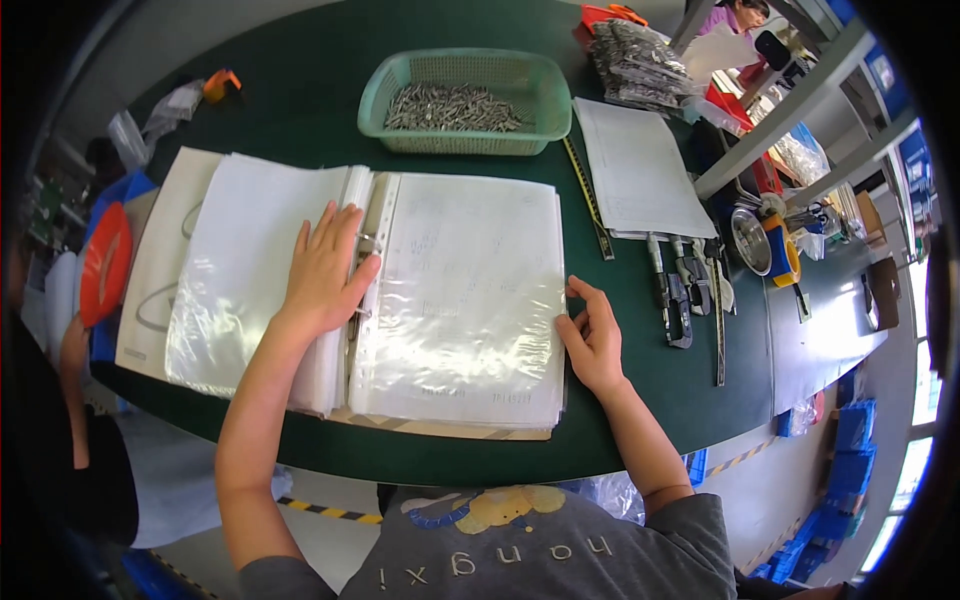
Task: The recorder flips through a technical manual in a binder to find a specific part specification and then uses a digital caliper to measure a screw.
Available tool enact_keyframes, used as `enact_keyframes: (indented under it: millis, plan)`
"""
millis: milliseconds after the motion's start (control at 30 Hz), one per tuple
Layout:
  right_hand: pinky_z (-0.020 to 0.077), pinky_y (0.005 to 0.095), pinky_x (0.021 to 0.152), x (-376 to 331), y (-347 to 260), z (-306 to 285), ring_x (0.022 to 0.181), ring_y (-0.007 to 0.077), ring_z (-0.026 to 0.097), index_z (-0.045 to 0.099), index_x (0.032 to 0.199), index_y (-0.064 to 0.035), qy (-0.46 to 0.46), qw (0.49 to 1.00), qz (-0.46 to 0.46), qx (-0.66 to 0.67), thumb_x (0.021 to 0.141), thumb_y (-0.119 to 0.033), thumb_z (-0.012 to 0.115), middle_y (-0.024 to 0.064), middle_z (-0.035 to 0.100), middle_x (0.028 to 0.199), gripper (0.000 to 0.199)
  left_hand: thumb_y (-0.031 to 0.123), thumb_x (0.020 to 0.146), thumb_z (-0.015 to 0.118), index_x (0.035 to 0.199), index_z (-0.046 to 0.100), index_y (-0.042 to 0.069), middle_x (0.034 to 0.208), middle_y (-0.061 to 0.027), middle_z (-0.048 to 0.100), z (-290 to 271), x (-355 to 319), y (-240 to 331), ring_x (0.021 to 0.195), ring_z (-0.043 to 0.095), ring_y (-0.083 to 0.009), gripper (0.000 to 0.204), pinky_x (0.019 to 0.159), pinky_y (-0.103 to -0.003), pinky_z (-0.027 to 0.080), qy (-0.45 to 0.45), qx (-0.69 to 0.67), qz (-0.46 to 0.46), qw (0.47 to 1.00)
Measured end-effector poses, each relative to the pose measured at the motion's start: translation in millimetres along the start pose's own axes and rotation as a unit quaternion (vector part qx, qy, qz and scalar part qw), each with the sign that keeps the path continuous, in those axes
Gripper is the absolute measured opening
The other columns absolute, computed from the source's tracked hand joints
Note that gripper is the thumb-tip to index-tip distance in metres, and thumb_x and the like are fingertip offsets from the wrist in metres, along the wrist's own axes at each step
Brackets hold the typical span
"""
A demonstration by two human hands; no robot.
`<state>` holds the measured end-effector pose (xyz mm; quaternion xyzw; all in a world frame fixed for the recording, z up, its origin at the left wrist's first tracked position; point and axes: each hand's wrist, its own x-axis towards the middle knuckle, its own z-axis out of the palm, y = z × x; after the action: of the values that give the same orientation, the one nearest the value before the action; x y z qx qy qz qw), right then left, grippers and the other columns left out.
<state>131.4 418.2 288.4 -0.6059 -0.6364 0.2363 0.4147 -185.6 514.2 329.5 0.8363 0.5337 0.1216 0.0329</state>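
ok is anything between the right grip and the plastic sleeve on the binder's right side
Nothing visible stands between them: the right grip is at the right edge of the plastic sleeve. The left grip lies on the left-hand pages, and the measuring tools lie farther right.

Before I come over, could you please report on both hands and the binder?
Left hand spread on left pages. Right hand at outer edge of right page. Binder open. Basket beyond it, off the pages.

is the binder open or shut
Open: the binder lies spread on the table, with plastic sleeves on both sides of its rings.
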Motion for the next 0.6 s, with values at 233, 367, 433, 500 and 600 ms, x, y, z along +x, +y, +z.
enact_keyframes:
  millis: [233, 367, 433, 500, 600]
  plan:
    - [0.0351, 0.0164, 0.052, 27, 16, -21, 0.059, 0.0028, 0.04, 0.045, 0.118, -0.002, 0.017, 0.997, 0.035, 0.063, 0.076, 0.001, 0.055, 0.0054, 0.053, 0.1, 0.043, 0.029, 0.082, 0.046, 0.121, 0.039, -0.002, 0.126, -0.0202, 0.037, 0, -1, 5, 0.121, 0.031, -0.0349, 0.05, 0.1, -0.047, 0.022, 0.033, 0.019, 0.024, 0.999]
    - [0.0386, 0.0192, 0.05, 36, 14, -16, 0.062, 0.0074, 0.048, 0.049, 0.112, -0.0025, 0.016, 0.998, 0.007, 0.065, 0.075, -0.005, 0.058, 0.0066, 0.054, 0.097, 0.038, 0.025, 0.081, 0.047, 0.121, 0.039, -0.001, 0.125, -0.0209, 0.037, -16, -25, 8, 0.118, 0.033, -0.0355, 0.048, 0.098, -0.048, 0.023, 0.163, -0.073, -0.032, 0.983]
    - [0.0407, 0.021, 0.055, 35, 12, -14, 0.07, 0.0105, 0.051, 0.049, 0.111, -0.003, 0.005, 0.999, 0.006, 0.053, 0.074, -0.005, 0.059, 0.0071, 0.053, 0.099, 0.039, 0.023, 0.079, 0.048, 0.121, 0.038, 0.0, 0.125, -0.0216, 0.037, -30, -46, 15, 0.116, 0.033, -0.0379, 0.049, 0.098, -0.047, 0.023, 0.241, 0.011, -0.029, 0.97]
    - [0.042, 0.0244, 0.063, 36, 14, -17, 0.08, 0.0144, 0.052, 0.05, 0.111, -0.0036, -0.003, 0.999, -0.023, -0.025, 0.072, -0.007, 0.06, 0.0074, 0.052, 0.101, 0.04, 0.02, 0.076, 0.055, 0.123, 0.036, 0.0, 0.129, -0.022, 0.03, -25, -84, 9, 0.119, 0.029, -0.0377, 0.054, 0.099, -0.045, 0.022, 0.331, -0.028, -0.143, 0.932]
    - [0.0419, 0.028, 0.07, 56, 22, -14, 0.086, 0.0187, 0.052, 0.05, 0.11, -0.004, 0.013, 0.998, -0.035, -0.046, 0.072, -0.01, 0.059, 0.0084, 0.053, 0.099, 0.039, 0.01, 0.076, 0.056, 0.128, 0.025, -0.001, 0.13, -0.0201, 0.022, -4, -166, -12, 0.12, 0.024, -0.0317, 0.062, 0.099, -0.039, 0.022, 0.454, -0.098, -0.357, 0.811]
